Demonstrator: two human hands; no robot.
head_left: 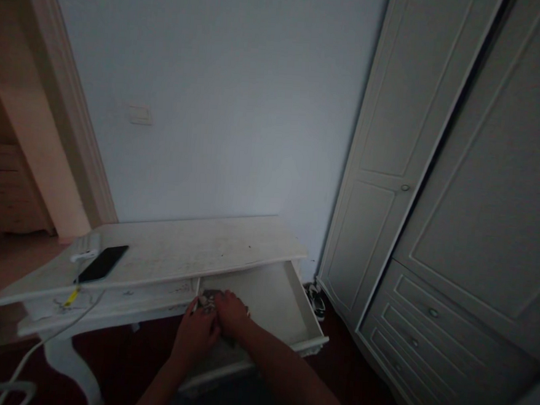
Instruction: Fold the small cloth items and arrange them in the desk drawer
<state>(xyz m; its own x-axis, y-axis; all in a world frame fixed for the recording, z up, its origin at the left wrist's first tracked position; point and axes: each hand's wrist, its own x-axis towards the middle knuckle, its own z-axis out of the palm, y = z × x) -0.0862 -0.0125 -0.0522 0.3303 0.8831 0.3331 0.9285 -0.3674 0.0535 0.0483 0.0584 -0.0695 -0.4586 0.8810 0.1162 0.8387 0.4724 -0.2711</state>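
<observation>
Both hands reach into the open right drawer (305,319) of a white desk (193,249). My left hand (196,333) and my right hand (232,314) are closed together around a small dark and pale object (208,300) at the drawer's left side. The room is dim, so I cannot make out what the object is. The rest of the drawer's inside looks pale and bare.
On the desk's left end lie a black phone (103,263) and a white block (85,248), with a white cable (33,349) trailing to the floor. A white wardrobe (437,196) stands to the right. Dark shoes (316,298) sit by the wall.
</observation>
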